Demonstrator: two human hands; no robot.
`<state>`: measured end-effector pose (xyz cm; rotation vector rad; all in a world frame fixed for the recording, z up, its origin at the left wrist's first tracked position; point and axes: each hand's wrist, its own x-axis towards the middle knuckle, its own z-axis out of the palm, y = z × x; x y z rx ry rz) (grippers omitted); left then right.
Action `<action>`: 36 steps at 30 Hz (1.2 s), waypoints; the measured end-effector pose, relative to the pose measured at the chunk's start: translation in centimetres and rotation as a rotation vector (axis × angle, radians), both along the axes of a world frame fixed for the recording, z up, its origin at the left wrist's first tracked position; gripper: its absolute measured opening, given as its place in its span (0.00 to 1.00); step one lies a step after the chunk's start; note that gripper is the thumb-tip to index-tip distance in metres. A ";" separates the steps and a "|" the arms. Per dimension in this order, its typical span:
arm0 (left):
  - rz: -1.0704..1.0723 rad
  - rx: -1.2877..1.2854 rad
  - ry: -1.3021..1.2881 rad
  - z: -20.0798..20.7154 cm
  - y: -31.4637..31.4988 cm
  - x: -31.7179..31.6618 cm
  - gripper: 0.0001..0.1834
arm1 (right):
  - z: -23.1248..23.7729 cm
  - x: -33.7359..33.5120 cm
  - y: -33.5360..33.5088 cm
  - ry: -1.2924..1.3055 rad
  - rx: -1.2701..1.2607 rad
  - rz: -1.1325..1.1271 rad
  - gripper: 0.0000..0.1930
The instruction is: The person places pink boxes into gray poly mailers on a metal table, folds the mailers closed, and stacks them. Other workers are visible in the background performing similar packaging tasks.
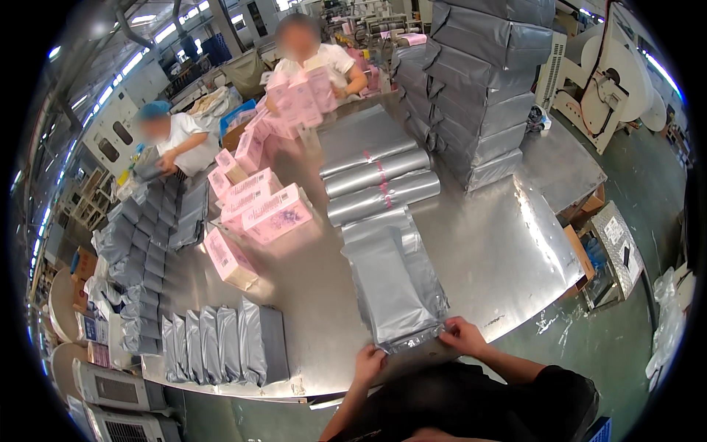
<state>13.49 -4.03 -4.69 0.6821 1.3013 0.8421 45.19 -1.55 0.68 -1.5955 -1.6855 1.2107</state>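
Note:
Flat in front of me lies a grey plastic mailing bag (387, 291), its near edge at the table's front. My left hand (370, 361) pinches the left corner of that edge. At the right corner my right hand (461, 337) has its fingers closed on the same edge. More flat grey bags show beneath it. Just beyond are rolled or folded bundles of grey bags (383, 177), with a pink strip across them. Pink printed packs (278, 215) stand left of the bags, several of them grouped and one nearer me.
Filled grey parcels (261, 346) stand in a row at the table's front left, with more stacked behind. A tall pile of grey parcels (486, 88) rises at the far right of the metal table (508, 258). Across it, one co-worker (313, 70) handles pink packs; another (177, 140) stands further left.

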 end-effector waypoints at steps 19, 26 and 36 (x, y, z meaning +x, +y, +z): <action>0.010 0.128 0.089 0.4 -1.7 1.3 0.05 | -2.7 -11.8 0.1 -0.280 0.714 0.430 0.05; -0.064 -0.021 0.009 0.7 -1.2 -0.6 0.08 | -1.4 1.3 -6.4 -0.407 0.366 0.571 0.06; -0.089 0.067 0.168 0.3 -1.2 -0.6 0.07 | -3.8 -10.9 -0.4 -0.236 0.810 0.484 0.11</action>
